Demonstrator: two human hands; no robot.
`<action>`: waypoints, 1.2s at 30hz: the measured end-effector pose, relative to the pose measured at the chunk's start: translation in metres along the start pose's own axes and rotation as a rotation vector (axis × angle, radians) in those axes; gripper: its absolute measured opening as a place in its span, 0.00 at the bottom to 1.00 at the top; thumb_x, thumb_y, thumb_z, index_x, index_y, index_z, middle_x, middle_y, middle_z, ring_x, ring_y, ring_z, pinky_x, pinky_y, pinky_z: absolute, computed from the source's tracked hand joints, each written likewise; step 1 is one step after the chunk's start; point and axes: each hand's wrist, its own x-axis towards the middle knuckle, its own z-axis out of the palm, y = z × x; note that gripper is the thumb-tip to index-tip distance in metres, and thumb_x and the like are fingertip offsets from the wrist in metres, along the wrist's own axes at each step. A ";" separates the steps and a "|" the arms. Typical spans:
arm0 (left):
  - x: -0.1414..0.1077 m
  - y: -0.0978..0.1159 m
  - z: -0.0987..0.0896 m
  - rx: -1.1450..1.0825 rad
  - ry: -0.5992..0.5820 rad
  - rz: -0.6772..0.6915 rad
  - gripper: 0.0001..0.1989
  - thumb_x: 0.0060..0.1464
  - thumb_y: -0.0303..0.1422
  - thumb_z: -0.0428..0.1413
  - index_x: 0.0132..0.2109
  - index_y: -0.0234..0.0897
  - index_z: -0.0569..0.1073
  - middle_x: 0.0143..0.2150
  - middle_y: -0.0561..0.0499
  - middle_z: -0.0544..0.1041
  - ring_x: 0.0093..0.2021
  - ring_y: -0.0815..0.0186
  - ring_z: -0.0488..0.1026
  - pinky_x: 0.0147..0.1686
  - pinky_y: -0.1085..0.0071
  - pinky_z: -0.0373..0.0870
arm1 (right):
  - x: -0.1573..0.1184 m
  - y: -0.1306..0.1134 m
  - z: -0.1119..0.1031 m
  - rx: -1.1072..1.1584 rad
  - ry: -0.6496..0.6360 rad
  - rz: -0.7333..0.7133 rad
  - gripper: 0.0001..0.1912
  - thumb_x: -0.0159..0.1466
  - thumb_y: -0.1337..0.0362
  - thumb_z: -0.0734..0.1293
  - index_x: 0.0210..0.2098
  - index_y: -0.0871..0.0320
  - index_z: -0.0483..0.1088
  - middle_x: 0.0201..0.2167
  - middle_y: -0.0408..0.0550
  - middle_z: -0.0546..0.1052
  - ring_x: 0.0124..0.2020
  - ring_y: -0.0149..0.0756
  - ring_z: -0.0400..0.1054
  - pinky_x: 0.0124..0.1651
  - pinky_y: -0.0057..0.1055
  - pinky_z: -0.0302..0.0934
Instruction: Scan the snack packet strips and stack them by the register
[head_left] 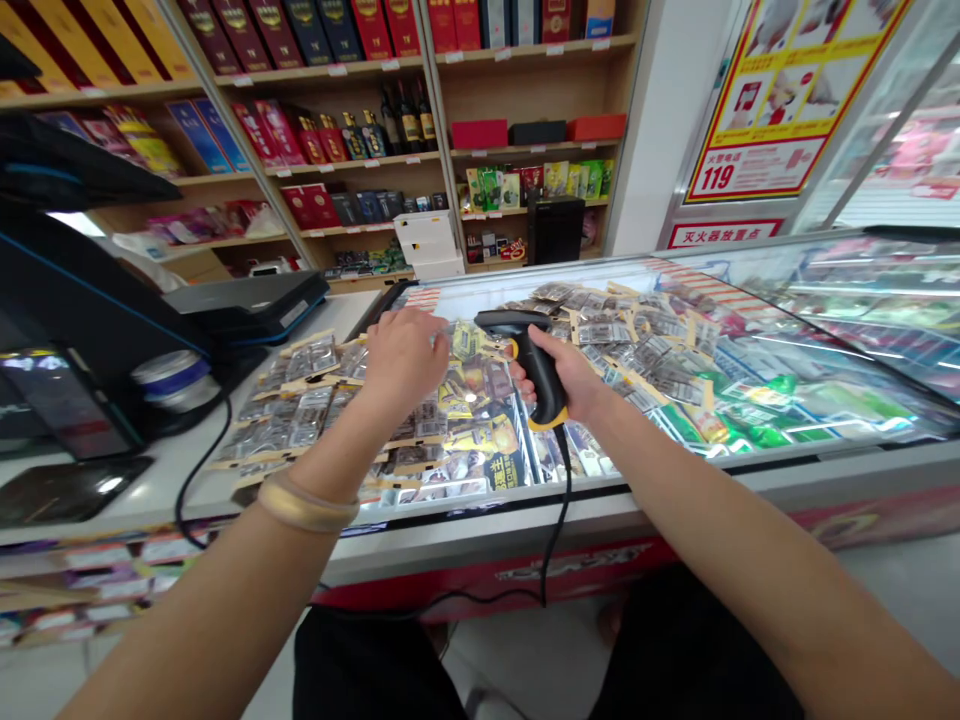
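My right hand (562,370) is wrapped round the grip of a black and yellow barcode scanner (541,372). The scanner's head points left, and its black cable hangs down over the freezer's front edge. My left hand (407,360) hovers over the packets to the left of the scanner, its back toward me. Its fingers bend down and away, so what they hold, if anything, is hidden. Dark snack packets joined in strips (300,405) lie left of and under this hand. More such packets (622,335) are heaped beyond my right hand. A gold-coloured bangle (307,503) circles my left wrist.
The packets rest on a glass-topped freezer (757,475) with bagged goods inside. At left stand a dark checkout screen (67,260), a black flat device (251,300) and a roll of tape (176,380). Shelves (360,165) of boxes and bottles line the back wall.
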 end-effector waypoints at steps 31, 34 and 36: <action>-0.008 0.118 0.082 -1.019 -0.382 -0.186 0.08 0.63 0.36 0.47 0.39 0.37 0.67 0.25 0.55 0.70 0.22 0.67 0.71 0.28 0.69 0.69 | -0.132 -0.031 -0.119 0.008 0.297 -0.235 0.16 0.63 0.50 0.67 0.36 0.58 0.68 0.21 0.42 0.67 0.17 0.27 0.57 0.17 0.24 0.56; -0.004 0.104 0.079 -1.264 -0.247 -0.362 0.07 0.64 0.33 0.44 0.43 0.38 0.65 0.27 0.55 0.71 0.22 0.67 0.73 0.29 0.67 0.73 | -0.118 -0.027 -0.105 0.002 0.257 -0.219 0.16 0.64 0.50 0.65 0.36 0.58 0.68 0.21 0.41 0.67 0.17 0.27 0.58 0.18 0.23 0.56; -0.003 0.095 0.082 -1.304 -0.137 -0.415 0.07 0.64 0.32 0.43 0.45 0.39 0.64 0.29 0.56 0.69 0.22 0.68 0.73 0.30 0.66 0.74 | -0.106 -0.022 -0.093 -0.012 0.219 -0.175 0.16 0.65 0.50 0.64 0.37 0.58 0.68 0.20 0.41 0.67 0.17 0.27 0.58 0.18 0.23 0.56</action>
